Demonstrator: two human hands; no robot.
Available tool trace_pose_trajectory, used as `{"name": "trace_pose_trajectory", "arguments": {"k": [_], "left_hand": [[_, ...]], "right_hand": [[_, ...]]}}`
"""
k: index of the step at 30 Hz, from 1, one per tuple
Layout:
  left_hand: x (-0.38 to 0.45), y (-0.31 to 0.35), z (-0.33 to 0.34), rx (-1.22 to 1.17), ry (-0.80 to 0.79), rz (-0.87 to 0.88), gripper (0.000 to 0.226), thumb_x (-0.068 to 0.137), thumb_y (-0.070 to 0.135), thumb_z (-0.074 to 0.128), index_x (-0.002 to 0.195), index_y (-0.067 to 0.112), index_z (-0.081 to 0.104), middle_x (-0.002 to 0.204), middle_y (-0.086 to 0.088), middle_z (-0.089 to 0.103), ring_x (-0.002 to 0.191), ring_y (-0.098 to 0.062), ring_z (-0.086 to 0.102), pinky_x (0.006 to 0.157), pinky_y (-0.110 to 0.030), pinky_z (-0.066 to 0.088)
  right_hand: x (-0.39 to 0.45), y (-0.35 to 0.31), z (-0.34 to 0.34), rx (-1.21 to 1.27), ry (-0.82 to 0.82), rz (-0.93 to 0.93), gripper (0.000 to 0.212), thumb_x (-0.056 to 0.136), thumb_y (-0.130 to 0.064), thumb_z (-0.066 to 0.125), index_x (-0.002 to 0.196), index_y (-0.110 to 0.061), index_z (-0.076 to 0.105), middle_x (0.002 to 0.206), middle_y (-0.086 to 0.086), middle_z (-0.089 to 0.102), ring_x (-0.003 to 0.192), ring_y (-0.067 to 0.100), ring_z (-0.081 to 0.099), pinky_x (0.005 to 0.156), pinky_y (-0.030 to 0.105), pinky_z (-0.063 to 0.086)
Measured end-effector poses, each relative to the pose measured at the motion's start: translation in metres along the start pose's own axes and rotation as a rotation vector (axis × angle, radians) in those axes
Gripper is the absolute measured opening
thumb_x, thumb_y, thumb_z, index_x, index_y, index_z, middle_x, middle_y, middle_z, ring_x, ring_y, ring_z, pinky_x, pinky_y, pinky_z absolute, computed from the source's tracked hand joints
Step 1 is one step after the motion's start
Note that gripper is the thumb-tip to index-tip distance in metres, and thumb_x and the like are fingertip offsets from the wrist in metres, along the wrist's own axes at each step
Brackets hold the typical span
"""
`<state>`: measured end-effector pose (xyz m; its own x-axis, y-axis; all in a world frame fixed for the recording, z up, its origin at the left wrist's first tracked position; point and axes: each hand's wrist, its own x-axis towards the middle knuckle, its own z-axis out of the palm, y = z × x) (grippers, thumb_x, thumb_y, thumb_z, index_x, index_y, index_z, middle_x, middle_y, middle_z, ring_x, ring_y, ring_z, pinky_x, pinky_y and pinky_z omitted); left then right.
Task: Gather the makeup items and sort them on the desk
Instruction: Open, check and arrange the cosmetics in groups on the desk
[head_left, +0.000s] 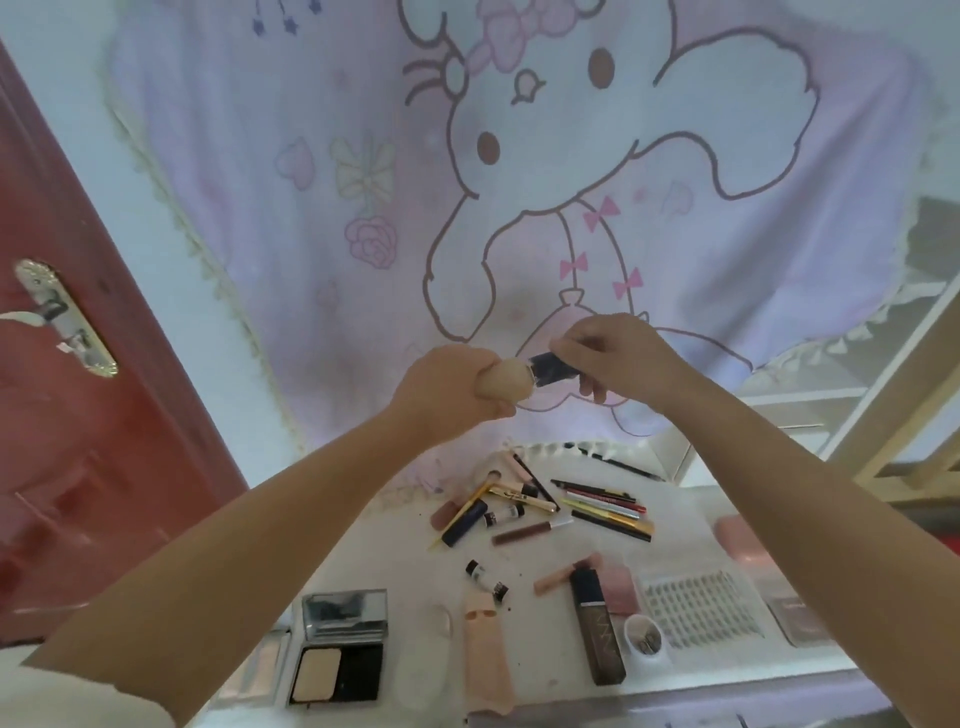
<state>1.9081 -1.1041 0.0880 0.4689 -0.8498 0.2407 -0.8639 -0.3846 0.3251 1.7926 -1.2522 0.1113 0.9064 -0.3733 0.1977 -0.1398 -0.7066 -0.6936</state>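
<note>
While the nearest stretch of the surface (545, 551) carries the bulkier pieces, an open powder compact (340, 660) with its mirror lid up sits at the near left, a pale flat case (485, 649) lies beside it, and a dark foundation bottle (597, 631) lies flat just right of that. A small white cup (644, 642) and a tray of false lashes (698, 608) rest further right, probably grouped there as odd-shaped items. Farther back, pencils and liners (608, 512) lie roughly parallel, which reads as sorting already begun, while tubes and a gold-handled stick (483, 512) to their left cross each other in a loose heap not yet ordered.

Above all this, both hands are raised well off the surface. The left hand (447, 389) is curled round a beige makeup sponge (506, 387), gripping it firmly. The right hand (610, 356) pinches a small dark object (556, 369) between thumb and fingertips, its end touching the sponge; what it is I cannot tell. Held up together like this, the two seem to be being joined or pulled apart before being set down.

Behind hangs a cartoon-printed cloth (519, 182), with a red door (78, 389) at left.
</note>
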Motion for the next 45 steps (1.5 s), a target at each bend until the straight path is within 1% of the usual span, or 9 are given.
{"name": "trace_pose_trajectory", "arguments": {"k": [5, 10, 16, 21, 26, 31, 37, 42, 45], "left_hand": [[0.019, 0.007, -0.007, 0.092, 0.152, -0.009, 0.037, 0.079, 0.039, 0.063, 0.109, 0.017, 0.058, 0.097, 0.001, 0.061, 0.081, -0.009, 0.046, 0.073, -0.019, 0.033], [0.035, 0.018, -0.015, 0.163, 0.151, -0.002, 0.035, 0.080, 0.038, 0.062, 0.108, 0.017, 0.057, 0.102, -0.001, 0.062, 0.087, -0.014, 0.052, 0.075, -0.021, 0.034], [0.048, 0.025, -0.016, 0.160, 0.165, -0.023, 0.033, 0.079, 0.035, 0.064, 0.104, 0.015, 0.059, 0.099, -0.002, 0.062, 0.091, -0.019, 0.055, 0.075, -0.024, 0.037], [0.055, 0.030, -0.011, 0.151, 0.140, -0.013, 0.039, 0.079, 0.036, 0.064, 0.111, 0.014, 0.057, 0.106, -0.003, 0.062, 0.100, -0.021, 0.055, 0.080, -0.024, 0.037], [0.054, 0.025, -0.011, 0.109, 0.128, -0.047, 0.041, 0.079, 0.038, 0.064, 0.113, 0.017, 0.057, 0.106, 0.000, 0.062, 0.100, -0.017, 0.055, 0.077, -0.017, 0.032], [0.050, 0.023, -0.018, 0.120, 0.110, -0.037, 0.036, 0.079, 0.036, 0.064, 0.109, 0.016, 0.058, 0.100, 0.001, 0.062, 0.089, -0.013, 0.053, 0.080, -0.021, 0.038], [0.043, 0.017, -0.017, 0.121, 0.101, -0.047, 0.033, 0.079, 0.037, 0.064, 0.105, 0.017, 0.060, 0.096, 0.001, 0.064, 0.080, -0.009, 0.049, 0.073, -0.018, 0.036], [0.038, 0.021, -0.010, 0.115, 0.074, -0.041, 0.036, 0.078, 0.037, 0.065, 0.108, 0.019, 0.059, 0.100, 0.001, 0.064, 0.082, -0.009, 0.048, 0.074, -0.019, 0.034], [0.036, 0.026, -0.013, 0.111, 0.080, -0.045, 0.037, 0.077, 0.037, 0.066, 0.107, 0.017, 0.060, 0.099, -0.001, 0.065, 0.085, -0.013, 0.052, 0.074, -0.021, 0.037]], "right_hand": [[0.006, 0.020, -0.017, 0.238, -0.020, -0.080, 0.025, 0.086, -0.020, 0.058, 0.106, -0.034, 0.053, 0.099, -0.009, 0.060, 0.074, -0.001, 0.063, 0.065, 0.009, 0.050], [0.017, 0.018, -0.027, 0.121, 0.027, -0.022, 0.020, 0.092, -0.026, 0.048, 0.085, -0.015, 0.062, 0.053, -0.010, 0.060, 0.040, 0.001, 0.054, 0.046, 0.012, 0.045], [0.020, 0.032, -0.043, 0.418, -0.171, -0.010, 0.049, 0.088, -0.008, 0.052, 0.130, -0.031, 0.041, 0.112, -0.001, 0.056, 0.092, 0.015, 0.062, 0.065, 0.018, 0.054], [0.032, 0.028, -0.037, 0.093, 0.007, 0.022, 0.029, 0.094, -0.035, 0.041, 0.090, -0.013, 0.059, 0.065, 0.002, 0.063, 0.049, 0.006, 0.060, 0.048, 0.013, 0.048], [0.031, 0.042, -0.042, 0.309, -0.046, -0.125, 0.038, 0.085, -0.014, 0.059, 0.112, -0.038, 0.048, 0.111, -0.008, 0.057, 0.103, 0.005, 0.054, 0.078, 0.008, 0.045], [0.035, 0.035, -0.036, 0.158, -0.040, -0.024, 0.034, 0.093, -0.034, 0.043, 0.105, -0.008, 0.061, 0.067, -0.002, 0.063, 0.047, -0.001, 0.059, 0.050, 0.010, 0.048], [0.028, 0.044, -0.034, 0.342, -0.155, -0.165, 0.050, 0.084, -0.006, 0.059, 0.112, -0.045, 0.043, 0.115, -0.007, 0.055, 0.097, 0.009, 0.060, 0.081, 0.024, 0.052], [0.027, 0.033, -0.024, 0.141, -0.100, -0.106, 0.019, 0.093, -0.033, 0.039, 0.082, -0.025, 0.053, 0.068, -0.004, 0.059, 0.045, -0.002, 0.056, 0.048, 0.009, 0.045], [0.022, 0.031, -0.026, 0.165, -0.054, -0.169, 0.008, 0.091, -0.016, 0.051, 0.090, -0.020, 0.057, 0.080, 0.004, 0.060, 0.062, 0.005, 0.059, 0.058, 0.015, 0.050]]}}
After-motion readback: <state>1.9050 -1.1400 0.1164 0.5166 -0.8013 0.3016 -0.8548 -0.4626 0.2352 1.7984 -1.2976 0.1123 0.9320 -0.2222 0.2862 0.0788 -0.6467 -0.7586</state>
